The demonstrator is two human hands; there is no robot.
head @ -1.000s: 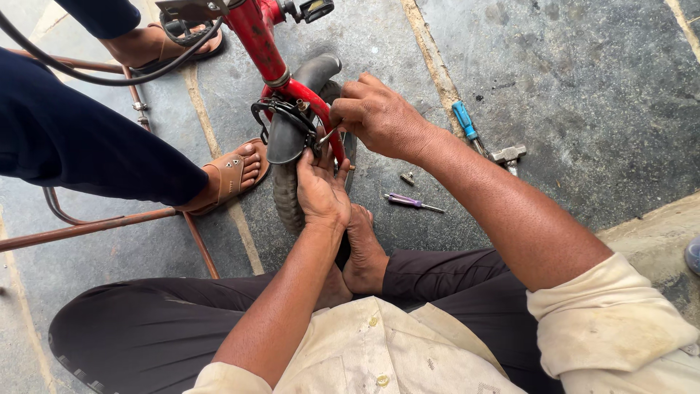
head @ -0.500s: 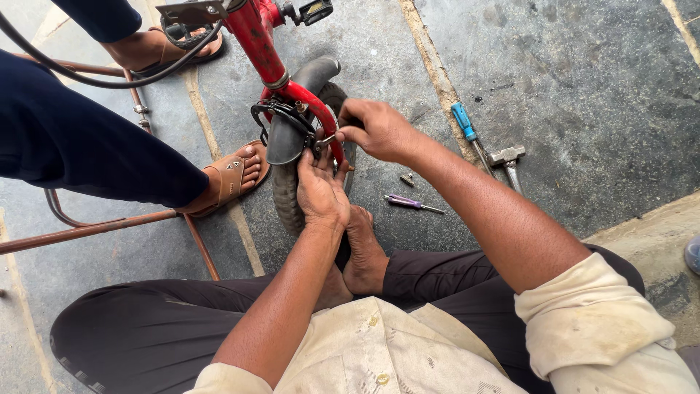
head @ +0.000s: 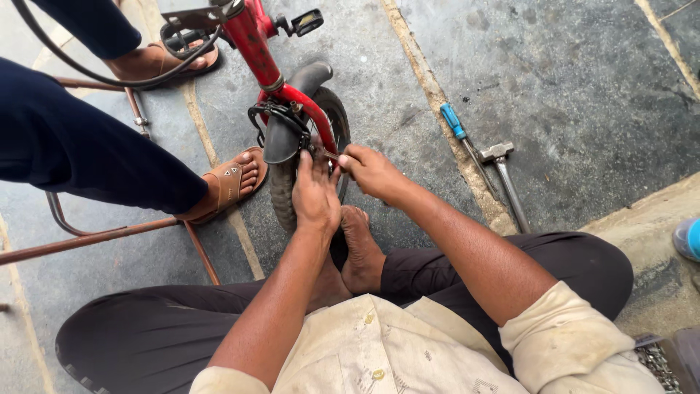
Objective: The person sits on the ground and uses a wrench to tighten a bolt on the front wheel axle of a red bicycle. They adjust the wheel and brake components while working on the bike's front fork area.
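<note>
While both hands work at the front wheel (head: 281, 182) of a small red bicycle (head: 251, 40), the person sits on grey stone paving (head: 583, 80).

Left hand (head: 315, 195) lies flat, fingers together, on the tyre beside the red fork (head: 310, 109); right hand (head: 370, 171) pinches a small metal part at the fork, too small to identify. Blue-handled screwdriver (head: 453, 122) and hammer (head: 504, 175) lie on the slabs nearby; another person's sandalled foot (head: 230, 182) rests just beside the wheel.

1 head camera looks steeply down, close above the lap.

both arms reach forward, left hand (head: 315, 195) flat, right hand (head: 370, 170) pinched.
</note>
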